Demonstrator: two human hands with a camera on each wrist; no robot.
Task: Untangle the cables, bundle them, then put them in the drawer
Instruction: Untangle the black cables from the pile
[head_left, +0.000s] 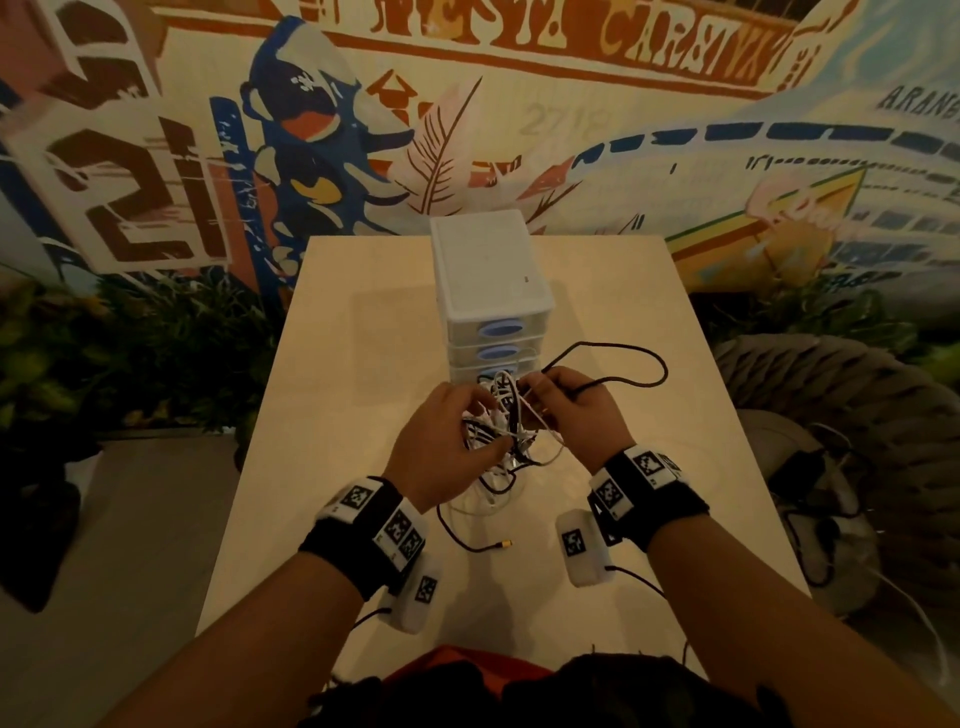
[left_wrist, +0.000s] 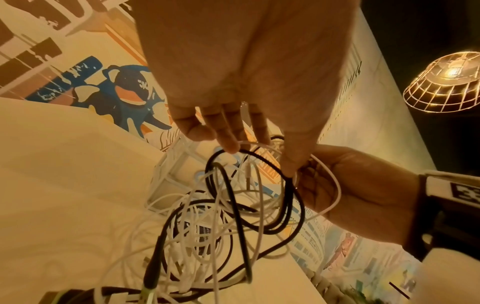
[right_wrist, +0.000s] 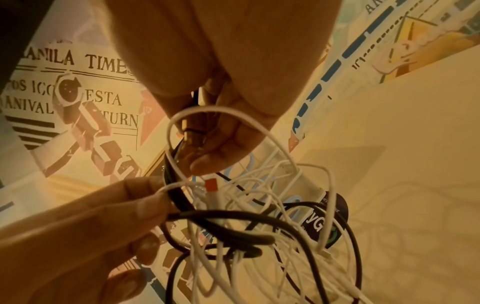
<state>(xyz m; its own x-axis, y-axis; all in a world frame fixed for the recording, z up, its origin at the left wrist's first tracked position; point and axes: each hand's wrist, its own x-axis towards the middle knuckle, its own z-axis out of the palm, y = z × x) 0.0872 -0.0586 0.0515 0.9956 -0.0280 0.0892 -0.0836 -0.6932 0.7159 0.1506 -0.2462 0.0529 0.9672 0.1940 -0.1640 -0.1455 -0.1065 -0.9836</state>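
A loose black cable end with a yellow plug lies nearest me on the table. Above it I hold the tangle of black and white cables lifted between both hands: my left hand pinches white strands, my right hand curls round a black cable and a plug. I'm still untangling; next I judge I must draw the black cable free of the white loops. Beyond stands the drawer unit, all drawers closed.
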